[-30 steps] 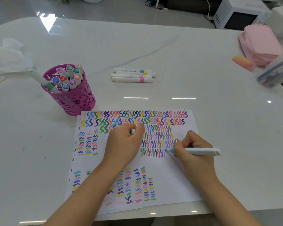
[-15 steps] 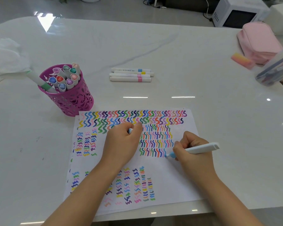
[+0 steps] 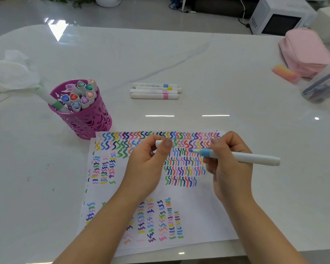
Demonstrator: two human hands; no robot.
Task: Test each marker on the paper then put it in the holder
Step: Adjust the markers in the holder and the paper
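White cap [image 3: 159, 143] half-hidden in left hand [image 3: 147, 165] grip; blue-tipped marker [image 3: 252, 158] in right hand [image 3: 231, 169] grip.

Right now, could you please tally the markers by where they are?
Stored markers in the pink holder: 10
Loose markers on the table: 4
Blue marker in the right hand: 1
Total: 15

The right hand [image 3: 231, 166] is up off the paper [image 3: 208, 206] now, the blue marker [image 3: 251, 158] swung level, tip pointing left. The left hand [image 3: 147, 166] has lifted too, pinching the white cap [image 3: 159, 143] near that tip, not yet touching it.
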